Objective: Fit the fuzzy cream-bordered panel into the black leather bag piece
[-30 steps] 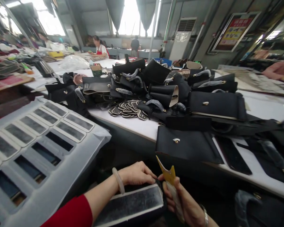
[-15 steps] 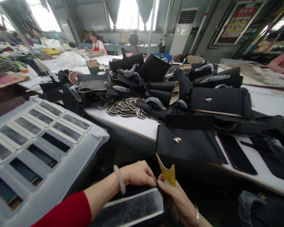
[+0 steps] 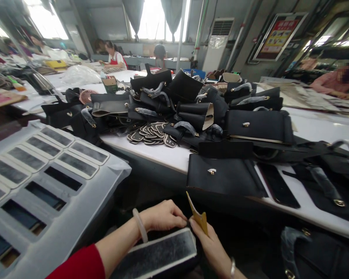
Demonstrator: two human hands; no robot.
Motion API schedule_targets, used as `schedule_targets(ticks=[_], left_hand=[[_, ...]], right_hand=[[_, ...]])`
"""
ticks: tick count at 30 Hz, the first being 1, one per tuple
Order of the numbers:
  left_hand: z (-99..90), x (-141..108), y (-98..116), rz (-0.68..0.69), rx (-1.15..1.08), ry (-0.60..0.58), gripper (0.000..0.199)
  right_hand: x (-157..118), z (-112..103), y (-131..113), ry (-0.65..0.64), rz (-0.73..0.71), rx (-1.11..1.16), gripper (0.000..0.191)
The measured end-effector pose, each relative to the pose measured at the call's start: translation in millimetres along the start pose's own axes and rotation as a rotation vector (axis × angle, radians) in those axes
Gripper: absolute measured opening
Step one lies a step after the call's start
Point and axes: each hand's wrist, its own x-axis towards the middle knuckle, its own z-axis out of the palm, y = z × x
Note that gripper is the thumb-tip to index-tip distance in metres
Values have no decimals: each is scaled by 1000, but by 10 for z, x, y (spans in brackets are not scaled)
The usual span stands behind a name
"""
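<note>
At the bottom centre lies a black piece with a pale-edged rectangular panel (image 3: 159, 255). My left hand (image 3: 164, 215), with a pale bangle at the wrist, has its fingers pinched on the dark edge just above the panel's far right corner. Facing it, my right hand (image 3: 208, 240) grips a yellow tool (image 3: 199, 219) with a notched end that points up. The right thumb and fingertips also meet the dark edge near the left fingertips. What lies below the right palm is hidden.
A grey tray (image 3: 101, 193) with pale-edged panels and open slots stands at left. Black bags (image 3: 258, 126) are heaped on the white table (image 3: 174, 159), beside stacked small pieces (image 3: 151, 133) and a dark phone (image 3: 276, 186). People sit farther back.
The view has shifted slightly, so the table and bags appear farther left. The yellow tool has tilted and turned more edge-on. Both hands stay at the black piece's edge.
</note>
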Motion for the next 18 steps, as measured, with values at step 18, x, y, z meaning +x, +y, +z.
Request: schedule_targets(ticks=[18], left_hand=[[24, 0, 211, -86, 102, 103, 35]], right_hand=[[-102, 122, 99, 101, -47, 35, 42]])
